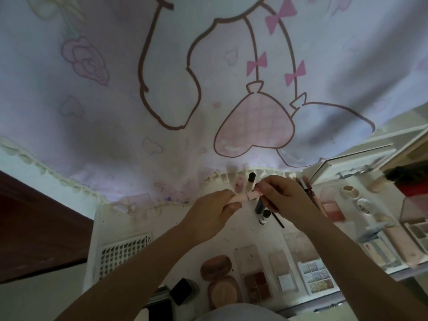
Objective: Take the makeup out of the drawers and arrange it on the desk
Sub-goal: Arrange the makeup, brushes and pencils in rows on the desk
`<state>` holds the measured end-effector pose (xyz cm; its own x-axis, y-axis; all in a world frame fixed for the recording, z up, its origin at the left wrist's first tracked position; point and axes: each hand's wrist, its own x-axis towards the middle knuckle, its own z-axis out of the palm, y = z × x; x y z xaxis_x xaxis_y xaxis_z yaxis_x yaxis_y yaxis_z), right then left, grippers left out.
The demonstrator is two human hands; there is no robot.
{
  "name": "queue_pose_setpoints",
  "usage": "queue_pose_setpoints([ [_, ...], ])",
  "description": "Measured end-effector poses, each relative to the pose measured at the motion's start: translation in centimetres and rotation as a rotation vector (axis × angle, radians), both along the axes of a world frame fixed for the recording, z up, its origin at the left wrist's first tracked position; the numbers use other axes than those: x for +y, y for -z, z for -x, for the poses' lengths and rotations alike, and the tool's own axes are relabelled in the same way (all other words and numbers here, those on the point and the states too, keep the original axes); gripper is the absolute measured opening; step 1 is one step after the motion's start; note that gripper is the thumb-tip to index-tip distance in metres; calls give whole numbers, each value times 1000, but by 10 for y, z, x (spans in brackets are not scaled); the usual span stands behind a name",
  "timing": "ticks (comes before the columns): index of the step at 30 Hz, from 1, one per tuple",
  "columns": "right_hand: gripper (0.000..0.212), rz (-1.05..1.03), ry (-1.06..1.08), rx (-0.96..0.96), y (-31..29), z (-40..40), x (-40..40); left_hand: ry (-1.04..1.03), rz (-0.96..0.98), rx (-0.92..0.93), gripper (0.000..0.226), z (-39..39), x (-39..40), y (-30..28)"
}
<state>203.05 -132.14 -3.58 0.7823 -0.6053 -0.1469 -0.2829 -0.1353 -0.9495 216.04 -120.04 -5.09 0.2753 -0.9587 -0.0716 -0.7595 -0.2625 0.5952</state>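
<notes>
Pink tube (246,196) between both hands, mid-desk (231,237).

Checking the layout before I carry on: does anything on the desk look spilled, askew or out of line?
Nothing spilled. The thin black pencil lies diagonally beside the upright dark tubes, out of line with them. Both hands grip the pink tube.

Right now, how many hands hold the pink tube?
2. The left hand grips the left end of the pink tube; the right hand pinches its right end, above the desk.
</notes>
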Motion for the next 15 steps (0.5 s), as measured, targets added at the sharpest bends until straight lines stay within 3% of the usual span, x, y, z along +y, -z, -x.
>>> queue_pose_setpoints([
  [5, 25, 49, 7, -30, -6, -4, 2, 32, -3, 151, 18, -7, -1, -18],
  [8, 28, 32, 301, -128, -14, 8, -21, -131, 18, 243, 26, -33, 8, -22],
  [10, 30, 67, 416, -135, -24, 19, -40, -239, 17, 210, 28, -50, 18, -23],
  [15, 24, 129, 218, -69, -22, -1, -25, -157, 93, 197, 32, -37, 9, -25],
])
